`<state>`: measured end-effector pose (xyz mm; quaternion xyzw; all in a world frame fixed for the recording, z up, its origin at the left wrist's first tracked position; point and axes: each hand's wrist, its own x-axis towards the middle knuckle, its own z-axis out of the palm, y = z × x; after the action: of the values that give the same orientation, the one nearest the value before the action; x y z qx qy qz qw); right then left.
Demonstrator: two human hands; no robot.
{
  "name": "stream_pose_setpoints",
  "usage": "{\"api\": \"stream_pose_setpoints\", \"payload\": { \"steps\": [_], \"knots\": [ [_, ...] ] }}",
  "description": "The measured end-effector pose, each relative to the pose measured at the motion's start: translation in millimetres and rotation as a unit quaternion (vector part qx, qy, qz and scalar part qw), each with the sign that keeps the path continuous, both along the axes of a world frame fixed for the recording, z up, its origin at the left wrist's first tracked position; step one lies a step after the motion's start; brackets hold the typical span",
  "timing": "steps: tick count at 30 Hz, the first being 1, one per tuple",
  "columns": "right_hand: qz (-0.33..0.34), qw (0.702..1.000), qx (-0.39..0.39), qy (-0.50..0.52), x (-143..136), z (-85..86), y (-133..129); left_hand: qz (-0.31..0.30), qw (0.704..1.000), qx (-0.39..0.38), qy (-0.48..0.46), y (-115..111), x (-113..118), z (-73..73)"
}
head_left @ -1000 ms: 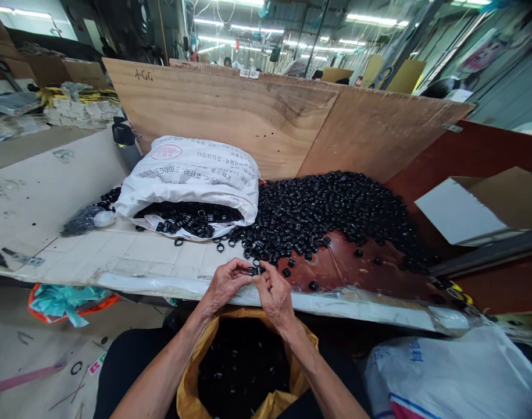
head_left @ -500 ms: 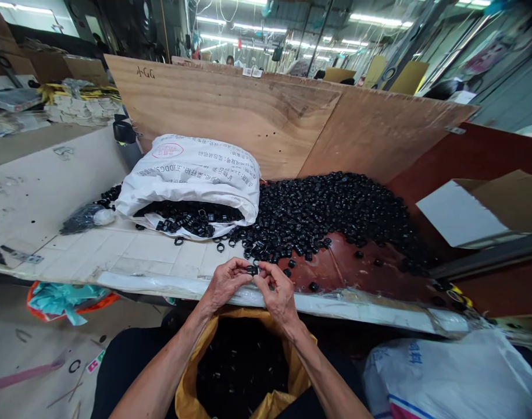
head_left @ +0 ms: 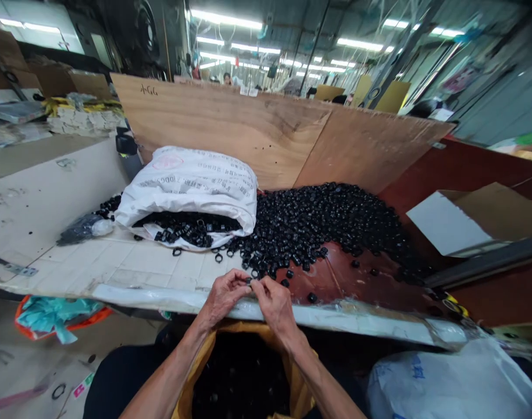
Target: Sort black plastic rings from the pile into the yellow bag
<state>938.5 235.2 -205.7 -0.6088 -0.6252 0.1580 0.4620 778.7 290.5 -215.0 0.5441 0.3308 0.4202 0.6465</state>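
Note:
My left hand [head_left: 225, 297] and my right hand [head_left: 274, 302] meet over the front edge of the bench. Between their fingertips they pinch a small black ring-like part [head_left: 249, 281], mostly hidden by the fingers. Just beyond lies a large heap of small black parts [head_left: 331, 218], with a few loose rings near the hands. Left of the heap, a white woven sack [head_left: 191, 174] lies on its side, its mouth facing me and full of the same black parts. Below my wrists a yellow sack [head_left: 200, 366] stands open with black parts inside.
A plywood board [head_left: 231, 128] walls off the back of the bench. An open cardboard box [head_left: 453, 224] sits at the right. A pale plastic sack [head_left: 449, 384] is at lower right, and an orange-rimmed container [head_left: 25, 331] with teal material stands on the floor at left.
The view has tilted up slightly, so the scene sits lower. My fingers have closed further around the black part, which now shows less. Both hands stay together at the bench edge.

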Motion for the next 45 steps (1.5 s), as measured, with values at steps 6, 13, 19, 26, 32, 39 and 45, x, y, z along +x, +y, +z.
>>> {"api": "stream_pose_setpoints", "payload": {
  "steps": [6, 13, 19, 26, 32, 39, 45],
  "knots": [
    [0.035, 0.998, 0.054, 0.028, -3, -20.2, 7, -0.016, 1.000, 0.011, 0.010, 5, -3, -10.1],
    [0.024, 0.993, 0.097, 0.063, -10, -28.0, 17, -0.041, 0.999, 0.002, -0.017, 15, -4, -24.8],
    [-0.030, 0.995, -0.034, 0.090, -9, -3.0, -8, -0.011, 0.998, 0.043, 0.049, -4, -3, 4.0],
    [0.053, 0.996, 0.053, 0.056, -7, -3.1, -45, -0.072, 0.995, -0.062, 0.013, -34, -14, -1.9],
    [0.022, 0.998, 0.028, 0.058, -23, -15.3, -66, -0.061, 0.995, 0.013, 0.075, -60, -19, -11.8],
    [-0.066, 0.860, -0.272, 0.426, -42, -44.8, -81, -0.098, 0.869, 0.412, 0.255, -77, -32, -46.2],
    [-0.060, 0.819, -0.369, 0.434, -40, -51.5, -87, -0.152, 0.904, 0.314, 0.249, -78, -35, -47.0]
  ]
}}
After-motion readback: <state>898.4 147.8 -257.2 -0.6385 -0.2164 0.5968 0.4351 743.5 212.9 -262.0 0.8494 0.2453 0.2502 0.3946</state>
